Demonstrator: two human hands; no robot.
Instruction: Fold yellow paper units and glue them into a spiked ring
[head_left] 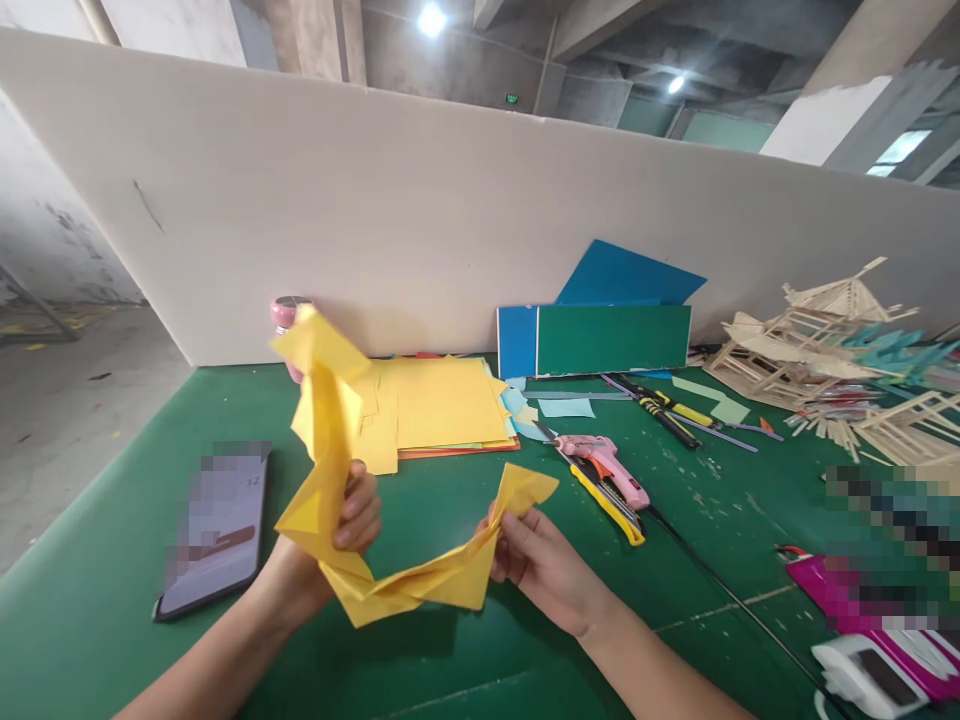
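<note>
A long chain of folded yellow paper hangs in a curved U shape above the green table. My left hand is closed round its left part, whose upper end rises well above the fingers and looks slightly blurred. At the other end, my right hand pinches the paper between thumb and fingers, with a pointed tip sticking out above. Behind the chain lies a stack of flat yellow sheets, with other colours showing at its edges.
A phone lies at the left. Right of centre are a pink glue gun with a black cord, a yellow cutter and pliers. Green and blue boards lean on the partition; wooden stick models stand far right.
</note>
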